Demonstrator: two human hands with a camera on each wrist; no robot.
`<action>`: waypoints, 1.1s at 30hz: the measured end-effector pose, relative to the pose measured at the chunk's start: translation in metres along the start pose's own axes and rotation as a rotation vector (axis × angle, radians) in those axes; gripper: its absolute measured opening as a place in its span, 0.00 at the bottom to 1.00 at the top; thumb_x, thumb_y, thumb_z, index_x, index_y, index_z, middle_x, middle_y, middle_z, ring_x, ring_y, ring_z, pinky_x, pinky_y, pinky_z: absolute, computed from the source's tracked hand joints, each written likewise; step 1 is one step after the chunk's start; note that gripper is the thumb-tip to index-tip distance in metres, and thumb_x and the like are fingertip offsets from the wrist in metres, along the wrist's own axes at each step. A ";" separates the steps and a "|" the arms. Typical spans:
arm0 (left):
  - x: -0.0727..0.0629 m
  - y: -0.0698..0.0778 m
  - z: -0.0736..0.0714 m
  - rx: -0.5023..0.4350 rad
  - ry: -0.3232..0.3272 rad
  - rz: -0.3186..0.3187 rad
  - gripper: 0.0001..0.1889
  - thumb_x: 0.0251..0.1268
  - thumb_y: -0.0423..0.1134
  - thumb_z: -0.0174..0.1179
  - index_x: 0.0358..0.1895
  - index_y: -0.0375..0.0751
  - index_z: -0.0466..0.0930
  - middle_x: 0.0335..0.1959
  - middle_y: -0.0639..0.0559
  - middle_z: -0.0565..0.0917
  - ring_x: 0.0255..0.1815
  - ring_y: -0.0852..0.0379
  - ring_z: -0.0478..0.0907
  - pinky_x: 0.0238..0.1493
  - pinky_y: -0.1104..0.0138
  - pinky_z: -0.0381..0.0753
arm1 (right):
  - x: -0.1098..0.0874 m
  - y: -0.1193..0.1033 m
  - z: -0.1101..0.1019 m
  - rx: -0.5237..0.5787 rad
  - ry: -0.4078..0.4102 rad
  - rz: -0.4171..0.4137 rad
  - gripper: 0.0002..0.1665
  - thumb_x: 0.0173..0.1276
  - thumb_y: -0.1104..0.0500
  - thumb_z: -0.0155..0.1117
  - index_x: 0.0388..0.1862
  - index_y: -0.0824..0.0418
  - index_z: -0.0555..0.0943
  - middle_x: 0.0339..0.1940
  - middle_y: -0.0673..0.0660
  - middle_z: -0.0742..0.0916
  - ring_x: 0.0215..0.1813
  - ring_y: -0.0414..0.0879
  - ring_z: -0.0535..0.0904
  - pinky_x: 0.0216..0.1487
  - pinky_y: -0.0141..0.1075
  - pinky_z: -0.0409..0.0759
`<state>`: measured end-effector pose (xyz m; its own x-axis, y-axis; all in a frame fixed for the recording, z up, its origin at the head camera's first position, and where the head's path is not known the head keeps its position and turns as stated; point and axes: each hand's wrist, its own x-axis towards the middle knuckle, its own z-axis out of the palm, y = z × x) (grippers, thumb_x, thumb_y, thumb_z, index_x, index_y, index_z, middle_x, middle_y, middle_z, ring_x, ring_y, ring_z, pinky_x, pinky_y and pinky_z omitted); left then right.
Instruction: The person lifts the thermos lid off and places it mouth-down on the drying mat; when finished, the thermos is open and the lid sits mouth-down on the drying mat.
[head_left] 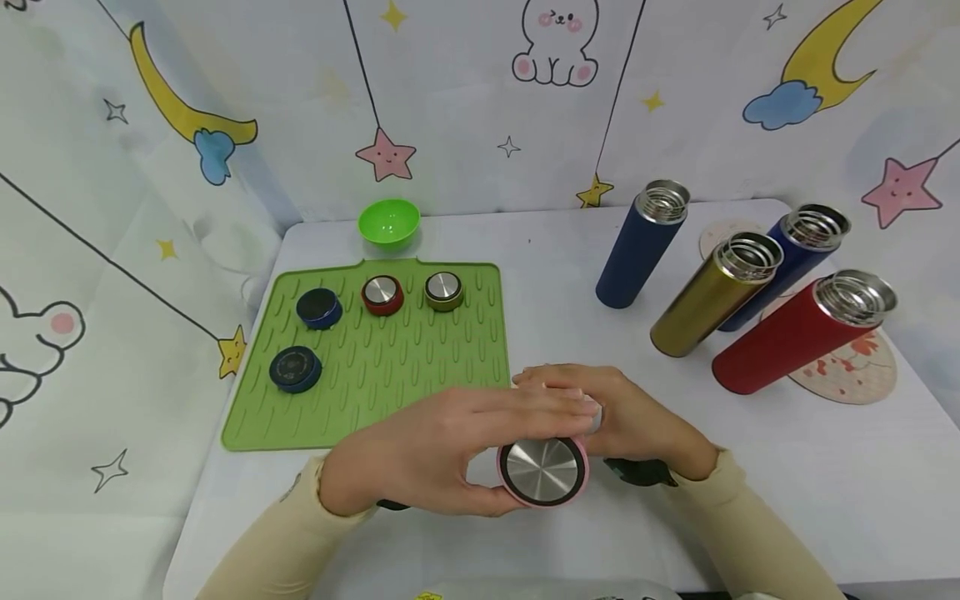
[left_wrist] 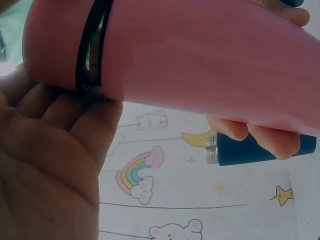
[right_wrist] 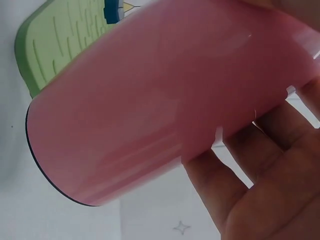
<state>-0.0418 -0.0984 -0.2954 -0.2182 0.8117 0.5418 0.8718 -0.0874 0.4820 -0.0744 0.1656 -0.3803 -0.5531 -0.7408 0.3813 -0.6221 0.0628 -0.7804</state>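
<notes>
A pink thermos bottle (left_wrist: 210, 55) is held up over the front of the table, its lid's steel top facing me. My left hand (head_left: 450, 446) grips the pink lid (head_left: 543, 472), thumb below and fingers over it. In the left wrist view, a dark ring and a strip of metal show between lid and body. My right hand (head_left: 637, 417) holds the body, fingers wrapped around it, with the bottle's base (right_wrist: 62, 187) visible in the right wrist view. From the head view, most of the body is hidden behind the lid and hands.
On the green mat (head_left: 375, 367) lie two dark blue lids (head_left: 296, 369), a red lid (head_left: 382, 296) and a gold lid (head_left: 444, 292). A green bowl (head_left: 389, 223) stands behind. At right are several lidless bottles, including a red one (head_left: 795, 337) and a gold one (head_left: 708, 300), with patterned coasters (head_left: 855, 375).
</notes>
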 end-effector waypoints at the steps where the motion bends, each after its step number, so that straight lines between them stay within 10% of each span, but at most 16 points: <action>1: 0.000 0.000 0.000 -0.001 -0.002 -0.001 0.35 0.63 0.38 0.73 0.71 0.30 0.72 0.71 0.40 0.79 0.75 0.54 0.75 0.74 0.69 0.75 | 0.000 0.000 0.000 -0.004 0.001 -0.014 0.43 0.57 0.62 0.83 0.71 0.60 0.76 0.65 0.57 0.86 0.69 0.46 0.82 0.74 0.35 0.77; 8: -0.002 -0.002 0.003 -0.003 0.110 0.002 0.34 0.60 0.36 0.75 0.68 0.28 0.74 0.68 0.38 0.81 0.73 0.50 0.77 0.72 0.65 0.78 | -0.001 -0.001 0.000 -0.102 0.081 -0.039 0.44 0.57 0.60 0.84 0.72 0.61 0.76 0.67 0.58 0.85 0.71 0.44 0.81 0.73 0.31 0.77; 20: 0.007 -0.013 0.033 0.062 0.681 -0.108 0.40 0.44 0.31 0.82 0.66 0.28 0.77 0.61 0.36 0.86 0.64 0.46 0.85 0.64 0.55 0.86 | 0.005 0.004 0.021 -0.399 0.595 -0.077 0.42 0.67 0.42 0.73 0.66 0.73 0.78 0.63 0.66 0.87 0.71 0.38 0.80 0.73 0.30 0.76; 33: 0.010 -0.015 0.038 0.047 0.752 -0.105 0.41 0.42 0.30 0.84 0.65 0.27 0.77 0.60 0.34 0.86 0.62 0.47 0.86 0.62 0.56 0.87 | 0.003 0.006 0.022 -0.419 0.619 -0.028 0.42 0.67 0.40 0.72 0.69 0.67 0.78 0.63 0.64 0.87 0.69 0.40 0.81 0.73 0.28 0.76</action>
<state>-0.0402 -0.0671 -0.3236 -0.5264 0.2004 0.8263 0.8441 0.0066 0.5361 -0.0672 0.1488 -0.3944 -0.6679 -0.2419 0.7038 -0.7309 0.3910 -0.5593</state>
